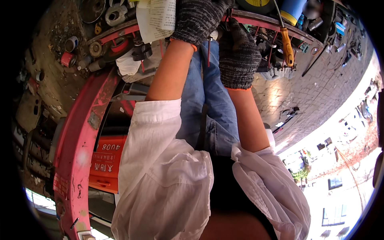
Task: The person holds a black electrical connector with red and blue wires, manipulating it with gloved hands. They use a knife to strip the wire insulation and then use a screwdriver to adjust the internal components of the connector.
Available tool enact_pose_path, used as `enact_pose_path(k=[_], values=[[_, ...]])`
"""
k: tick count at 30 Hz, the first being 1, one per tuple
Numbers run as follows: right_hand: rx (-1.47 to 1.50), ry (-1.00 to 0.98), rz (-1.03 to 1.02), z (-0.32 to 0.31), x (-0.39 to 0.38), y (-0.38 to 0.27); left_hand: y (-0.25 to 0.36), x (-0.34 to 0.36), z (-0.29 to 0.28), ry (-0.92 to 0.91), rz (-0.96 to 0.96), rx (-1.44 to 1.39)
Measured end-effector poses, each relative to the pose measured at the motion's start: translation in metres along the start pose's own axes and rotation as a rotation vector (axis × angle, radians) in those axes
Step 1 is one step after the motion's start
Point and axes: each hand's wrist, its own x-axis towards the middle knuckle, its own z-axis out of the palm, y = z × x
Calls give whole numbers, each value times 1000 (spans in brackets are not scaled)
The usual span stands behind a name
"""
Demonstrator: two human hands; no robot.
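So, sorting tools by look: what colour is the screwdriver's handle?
Orange, on the long-shafted screwdriver; head view.

The left hand (198, 18) is cut off by the top edge, fingers unseen; its grip cannot be judged. The right hand (239, 56) hides its fingertips.

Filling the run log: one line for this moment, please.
left hand: gloved, at red tray rim | right hand: gloved, near red-handled tool | orange-handled screwdriver: lying in tray
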Motion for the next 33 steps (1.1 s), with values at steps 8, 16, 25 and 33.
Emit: enact_pose_path(k=[8,16,25,33], values=[[-11,68,4,5,-3,-4,1,1,1,-22,-62,-112],[19,82,49,11,-8,-9,-3,0,3,-19,-87,-154],[86,54,112,24,-20,-1,-5,3,2,-49,-49,-110],[63,-103,196,8,-48,-7,-11,4,4,-23,-90,-163]])
